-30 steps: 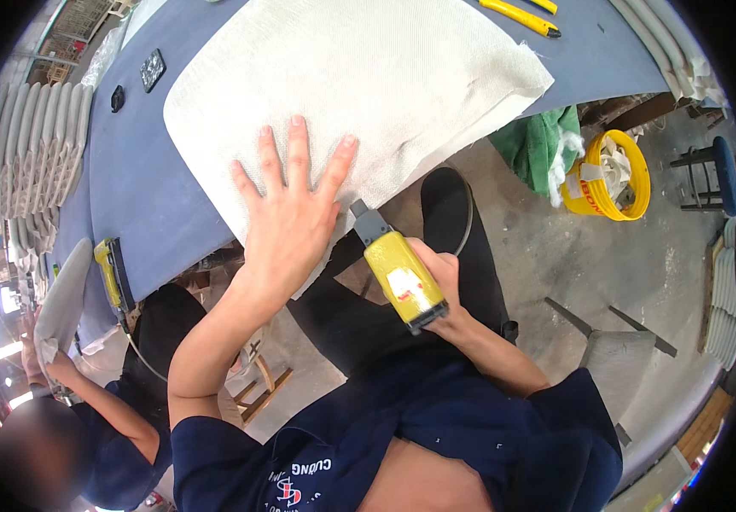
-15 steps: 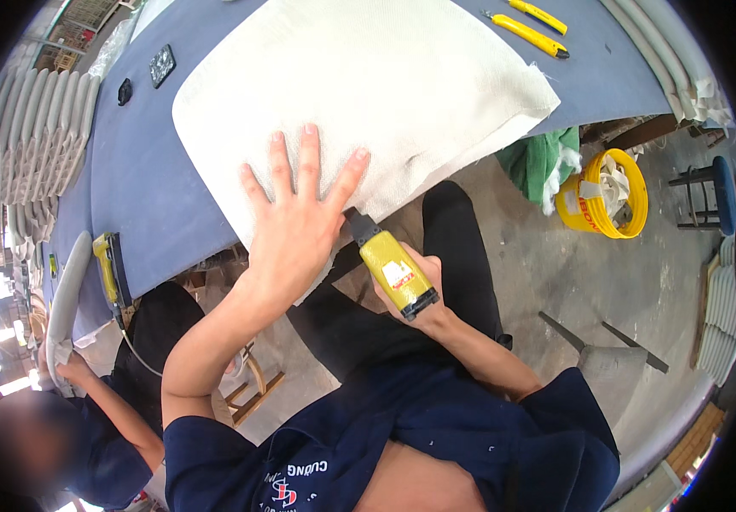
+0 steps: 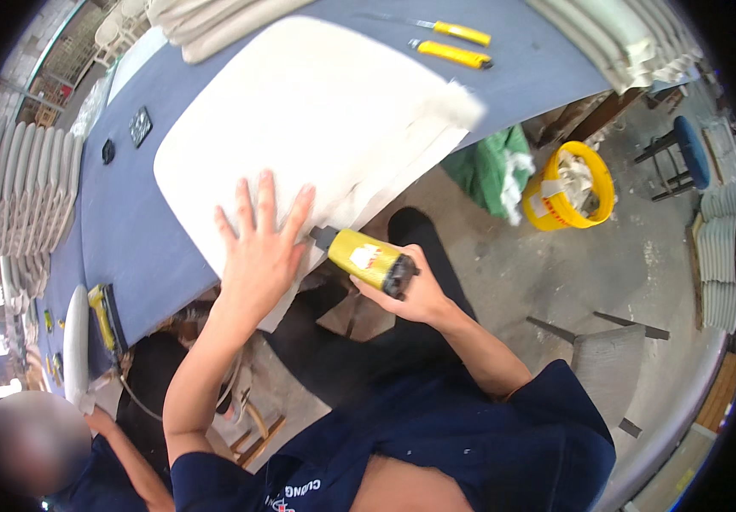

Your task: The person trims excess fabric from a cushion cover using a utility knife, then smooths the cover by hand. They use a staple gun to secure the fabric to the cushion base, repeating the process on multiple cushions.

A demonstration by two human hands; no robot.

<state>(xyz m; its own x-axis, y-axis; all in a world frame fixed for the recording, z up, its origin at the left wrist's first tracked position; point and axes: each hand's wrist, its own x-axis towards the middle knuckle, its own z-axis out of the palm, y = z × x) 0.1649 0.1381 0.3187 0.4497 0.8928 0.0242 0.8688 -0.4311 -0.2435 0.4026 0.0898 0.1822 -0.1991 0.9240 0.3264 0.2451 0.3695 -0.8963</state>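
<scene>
At the far left, stacks of pale cushions [image 3: 18, 196] line the edge of the blue surface [image 3: 120, 230], and a second person [image 3: 86, 461] sits low beside it. On the surface lies a large white cushion [image 3: 299, 111], its near edge overhanging. The left hand [image 3: 261, 247] presses flat on that edge, fingers spread, its grip wide and holding nothing. Just right, the right hand [image 3: 410, 290] has its grip closed around a yellow power tool [image 3: 368, 258], nose at the cushion's edge. Farther right, a yellow bucket [image 3: 568, 188] stands on the floor.
</scene>
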